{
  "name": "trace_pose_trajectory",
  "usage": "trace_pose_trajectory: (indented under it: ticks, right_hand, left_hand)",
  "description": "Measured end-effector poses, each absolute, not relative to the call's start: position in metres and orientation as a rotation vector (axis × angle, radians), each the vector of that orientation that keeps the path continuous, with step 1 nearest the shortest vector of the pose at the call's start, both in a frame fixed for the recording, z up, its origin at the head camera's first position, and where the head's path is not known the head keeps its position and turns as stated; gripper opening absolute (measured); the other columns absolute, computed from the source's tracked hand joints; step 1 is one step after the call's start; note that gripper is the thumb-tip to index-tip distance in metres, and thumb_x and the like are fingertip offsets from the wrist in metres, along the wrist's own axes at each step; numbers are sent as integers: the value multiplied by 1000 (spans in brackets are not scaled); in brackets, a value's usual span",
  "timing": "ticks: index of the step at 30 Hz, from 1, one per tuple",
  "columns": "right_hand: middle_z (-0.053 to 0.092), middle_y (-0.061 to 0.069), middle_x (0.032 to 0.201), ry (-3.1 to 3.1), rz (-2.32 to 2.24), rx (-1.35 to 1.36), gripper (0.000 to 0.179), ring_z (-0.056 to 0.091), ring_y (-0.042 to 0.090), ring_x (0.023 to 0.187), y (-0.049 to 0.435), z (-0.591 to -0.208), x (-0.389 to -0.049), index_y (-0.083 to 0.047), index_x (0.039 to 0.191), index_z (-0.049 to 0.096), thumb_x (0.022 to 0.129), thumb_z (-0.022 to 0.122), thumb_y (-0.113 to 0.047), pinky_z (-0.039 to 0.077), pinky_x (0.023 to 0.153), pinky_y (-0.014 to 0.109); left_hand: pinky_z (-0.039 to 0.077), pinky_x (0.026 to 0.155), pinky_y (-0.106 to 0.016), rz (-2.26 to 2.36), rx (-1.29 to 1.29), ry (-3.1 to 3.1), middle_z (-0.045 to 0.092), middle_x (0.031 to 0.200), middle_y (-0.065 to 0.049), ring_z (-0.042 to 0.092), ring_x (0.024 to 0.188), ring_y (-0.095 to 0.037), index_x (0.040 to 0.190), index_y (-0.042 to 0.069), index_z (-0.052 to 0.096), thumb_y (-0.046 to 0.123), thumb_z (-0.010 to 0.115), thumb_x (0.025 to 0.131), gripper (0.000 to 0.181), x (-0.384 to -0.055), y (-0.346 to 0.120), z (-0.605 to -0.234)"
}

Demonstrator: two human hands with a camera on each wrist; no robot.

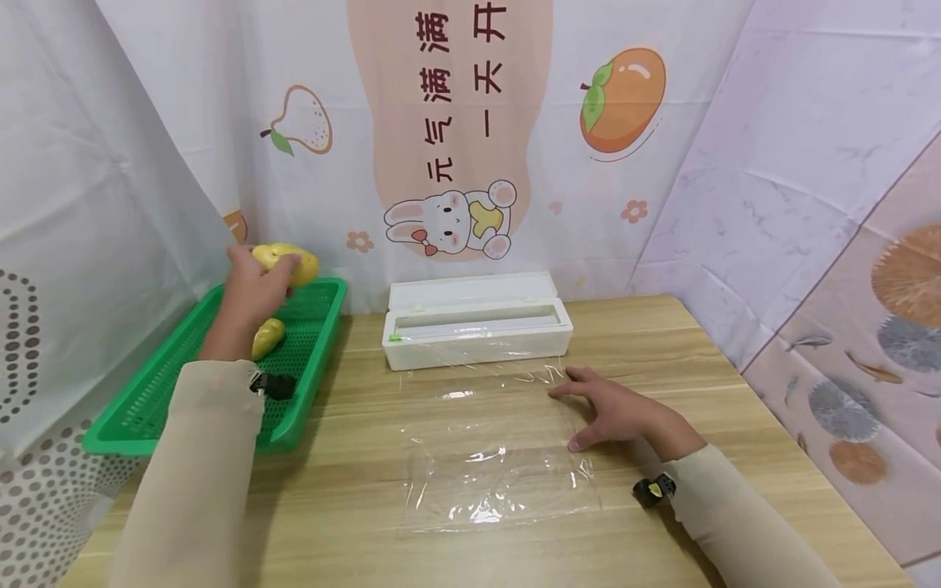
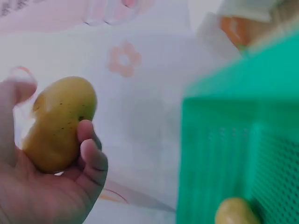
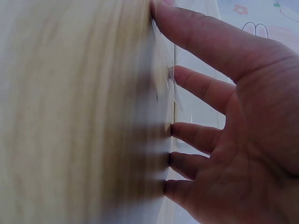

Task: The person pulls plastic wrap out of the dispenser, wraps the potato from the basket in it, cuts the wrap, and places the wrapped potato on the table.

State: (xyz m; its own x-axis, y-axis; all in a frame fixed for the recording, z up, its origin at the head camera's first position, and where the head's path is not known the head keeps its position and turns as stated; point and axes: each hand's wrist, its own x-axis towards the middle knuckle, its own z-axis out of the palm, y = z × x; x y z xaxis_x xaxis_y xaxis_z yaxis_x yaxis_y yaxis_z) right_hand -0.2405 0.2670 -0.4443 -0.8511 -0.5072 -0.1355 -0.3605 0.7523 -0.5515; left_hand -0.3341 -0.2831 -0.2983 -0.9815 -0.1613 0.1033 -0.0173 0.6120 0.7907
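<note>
A yellow mango with small dark specks is in my left hand, held above the far end of a green basket. In the left wrist view the fingers curl round the mango. Another mango lies in the basket, partly behind my left wrist. Clear plastic wrap stretches over the table from a white dispenser box. My right hand has its fingers spread, fingertips touching the table at the wrap's right edge. In the right wrist view the palm holds nothing.
The dispenser's lid stands raised at the back, with a small green piece at its left end. A printed curtain hangs behind the wooden table. Patterned cloth hangs along the right side.
</note>
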Motion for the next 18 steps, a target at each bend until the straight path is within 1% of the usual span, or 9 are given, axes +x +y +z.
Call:
trace_pose_trajectory:
  ticks: [2, 4, 10, 14, 18]
  right_hand:
    - [25, 26, 166, 2677, -758, -679, 84, 28, 51, 151, 268, -445, -240, -22, 145, 59, 71, 95, -39, 30, 116, 70]
    - [25, 27, 166, 2681, -758, -682, 84, 29, 51, 150, 268, -445, -240, -22, 145, 59, 71, 95, -38, 30, 116, 69]
    - [25, 26, 167, 2684, -753, -679, 84, 30, 51, 150, 269, -446, -240, -23, 145, 59, 71, 95, -40, 31, 116, 69]
    - [25, 25, 167, 2682, -754, -666, 84, 28, 50, 151, 268, -446, -241, -24, 145, 59, 71, 95, -40, 30, 116, 69]
    - [25, 26, 167, 2680, -763, -663, 84, 28, 50, 151, 268, -446, -240, -23, 145, 60, 71, 96, -39, 30, 117, 69]
  left_hand:
    - [56, 70, -30, -1431, 115, -2609, 48, 119, -14, 65, 82, -20, 152, 9, 4, 59, 43, 101, 82, -329, -276, -293]
    - [57, 68, -27, -1522, 99, -2549, 46, 118, -10, 64, 77, -15, 150, 10, 5, 52, 42, 104, 73, -324, -269, -289]
    - [57, 67, -26, -1627, 31, -2425, 44, 120, -5, 64, 76, -12, 146, 13, 9, 44, 45, 106, 62, -307, -252, -285]
    - [56, 66, -24, -1733, -32, -2291, 45, 119, -3, 65, 77, -12, 140, 17, 17, 42, 52, 106, 54, -297, -245, -287]
    - [58, 69, -22, -1826, -118, -2152, 44, 125, -1, 69, 83, -14, 138, 19, 24, 37, 62, 104, 54, -288, -239, -290]
